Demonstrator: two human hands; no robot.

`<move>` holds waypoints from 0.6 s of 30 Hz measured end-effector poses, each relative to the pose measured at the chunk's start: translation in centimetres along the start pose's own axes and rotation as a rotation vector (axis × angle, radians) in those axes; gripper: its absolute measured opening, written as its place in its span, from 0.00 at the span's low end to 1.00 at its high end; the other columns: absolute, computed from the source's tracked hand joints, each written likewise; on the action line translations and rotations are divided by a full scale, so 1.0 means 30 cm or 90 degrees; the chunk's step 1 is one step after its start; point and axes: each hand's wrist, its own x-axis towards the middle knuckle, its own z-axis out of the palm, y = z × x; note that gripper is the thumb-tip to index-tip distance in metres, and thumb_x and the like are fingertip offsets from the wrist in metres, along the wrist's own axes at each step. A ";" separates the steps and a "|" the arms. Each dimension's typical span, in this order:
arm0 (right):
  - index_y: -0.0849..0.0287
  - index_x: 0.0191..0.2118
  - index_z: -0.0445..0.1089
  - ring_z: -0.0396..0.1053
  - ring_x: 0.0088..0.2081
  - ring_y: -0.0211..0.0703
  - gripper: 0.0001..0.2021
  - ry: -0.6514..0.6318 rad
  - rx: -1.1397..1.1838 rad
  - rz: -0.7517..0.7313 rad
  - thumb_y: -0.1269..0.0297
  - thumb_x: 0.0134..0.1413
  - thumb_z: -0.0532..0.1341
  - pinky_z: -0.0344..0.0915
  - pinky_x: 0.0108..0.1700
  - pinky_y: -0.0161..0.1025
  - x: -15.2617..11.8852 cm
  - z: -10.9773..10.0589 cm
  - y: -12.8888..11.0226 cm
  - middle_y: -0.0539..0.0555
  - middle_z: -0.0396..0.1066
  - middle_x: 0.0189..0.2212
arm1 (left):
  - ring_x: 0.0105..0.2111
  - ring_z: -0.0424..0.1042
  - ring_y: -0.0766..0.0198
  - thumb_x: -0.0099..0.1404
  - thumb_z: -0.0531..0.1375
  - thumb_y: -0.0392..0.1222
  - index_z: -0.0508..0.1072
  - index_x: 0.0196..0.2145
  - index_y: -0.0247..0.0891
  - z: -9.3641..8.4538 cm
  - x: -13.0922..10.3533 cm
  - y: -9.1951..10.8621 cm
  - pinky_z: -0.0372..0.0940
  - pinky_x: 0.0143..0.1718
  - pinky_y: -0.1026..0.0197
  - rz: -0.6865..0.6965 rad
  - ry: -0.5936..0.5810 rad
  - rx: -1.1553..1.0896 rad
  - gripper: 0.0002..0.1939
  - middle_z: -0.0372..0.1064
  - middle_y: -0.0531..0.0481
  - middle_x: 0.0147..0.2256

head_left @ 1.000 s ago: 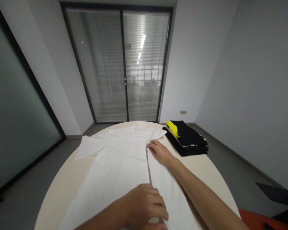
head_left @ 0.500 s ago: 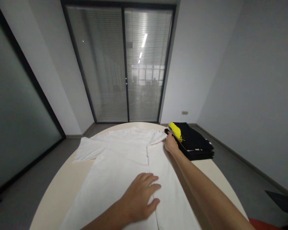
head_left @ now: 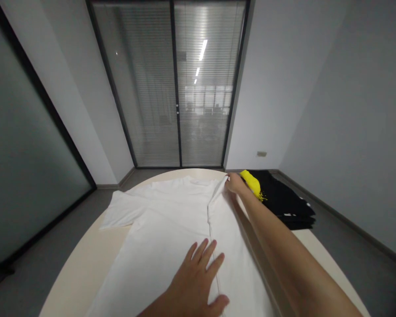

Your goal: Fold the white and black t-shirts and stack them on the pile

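A white T-shirt [head_left: 165, 229] lies spread across the round table, its collar toward the far edge and one sleeve stretched out to the left. Its right side is folded inward, with the folded edge running down the middle. My left hand [head_left: 198, 279] rests on the shirt's lower front beside that edge, fingers spread. At the far right shoulder, my right hand [head_left: 234, 182] pinches the white fabric, which is slightly raised there. The fingertips of that hand are partly hidden.
A stack of folded black garments [head_left: 284, 202], the top one with a yellow print [head_left: 251, 182], sits at the table's right edge. The pale round table [head_left: 82, 259] has a curved rim. Beyond stand a blind-covered glass door [head_left: 204, 132] and grey walls.
My right hand has drawn the shirt's shoulder fabric up and slightly away from the black stack. My left hand has slid a little toward me, fingers now spread flatter. The view has shifted slightly.
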 end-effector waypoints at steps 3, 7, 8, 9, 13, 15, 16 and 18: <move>0.63 0.53 0.71 0.74 0.49 0.48 0.15 -0.026 -0.016 -0.037 0.70 0.62 0.58 0.66 0.47 0.34 0.045 -0.008 -0.012 0.63 0.76 0.49 | 0.72 0.37 0.46 0.67 0.57 0.62 0.49 0.71 0.45 0.011 0.009 -0.017 0.41 0.69 0.37 0.006 -0.006 0.000 0.42 0.34 0.43 0.73; 0.63 0.56 0.68 0.73 0.50 0.51 0.16 -0.038 -0.046 -0.065 0.68 0.64 0.56 0.66 0.49 0.38 0.077 -0.010 -0.026 0.65 0.75 0.50 | 0.72 0.39 0.44 0.68 0.55 0.65 0.48 0.72 0.45 0.032 0.016 -0.041 0.45 0.68 0.37 0.027 -0.005 0.031 0.43 0.34 0.41 0.73; 0.64 0.57 0.68 0.73 0.52 0.52 0.17 -0.031 -0.054 -0.067 0.68 0.65 0.55 0.65 0.51 0.40 0.084 -0.011 -0.031 0.67 0.74 0.51 | 0.71 0.39 0.44 0.68 0.55 0.65 0.48 0.72 0.44 0.039 0.016 -0.047 0.46 0.68 0.37 0.034 0.001 0.047 0.43 0.35 0.41 0.73; 0.64 0.58 0.67 0.71 0.53 0.53 0.17 -0.023 -0.061 -0.068 0.68 0.66 0.53 0.65 0.53 0.42 0.092 -0.011 -0.037 0.68 0.73 0.52 | 0.71 0.40 0.44 0.68 0.54 0.65 0.48 0.72 0.44 0.047 0.017 -0.053 0.47 0.68 0.38 0.042 0.011 0.066 0.42 0.35 0.41 0.73; 0.61 0.56 0.70 0.70 0.56 0.50 0.16 -0.047 -0.076 -0.078 0.69 0.65 0.54 0.63 0.55 0.39 0.122 0.007 -0.061 0.64 0.73 0.54 | 0.70 0.46 0.43 0.69 0.51 0.68 0.48 0.72 0.43 0.081 0.021 -0.079 0.52 0.66 0.41 0.075 0.067 0.149 0.43 0.41 0.38 0.72; 0.60 0.54 0.72 0.72 0.54 0.49 0.16 -0.078 -0.082 -0.067 0.68 0.63 0.56 0.64 0.53 0.38 0.131 0.028 -0.070 0.62 0.75 0.51 | 0.69 0.49 0.43 0.69 0.51 0.68 0.49 0.72 0.42 0.098 0.025 -0.090 0.54 0.65 0.43 0.088 0.096 0.187 0.42 0.45 0.38 0.71; 0.61 0.54 0.72 0.72 0.53 0.50 0.16 -0.087 -0.086 -0.055 0.67 0.63 0.56 0.64 0.53 0.39 0.133 0.041 -0.073 0.63 0.75 0.51 | 0.68 0.51 0.43 0.70 0.52 0.66 0.50 0.71 0.43 0.106 0.028 -0.095 0.55 0.65 0.44 0.092 0.107 0.206 0.40 0.47 0.38 0.70; 0.63 0.54 0.72 0.72 0.54 0.54 0.17 -0.088 -0.096 -0.017 0.62 0.66 0.54 0.64 0.54 0.45 0.134 0.066 -0.078 0.67 0.75 0.51 | 0.67 0.54 0.45 0.73 0.52 0.57 0.51 0.71 0.45 0.121 0.035 -0.102 0.55 0.64 0.46 0.090 0.122 0.236 0.34 0.49 0.40 0.70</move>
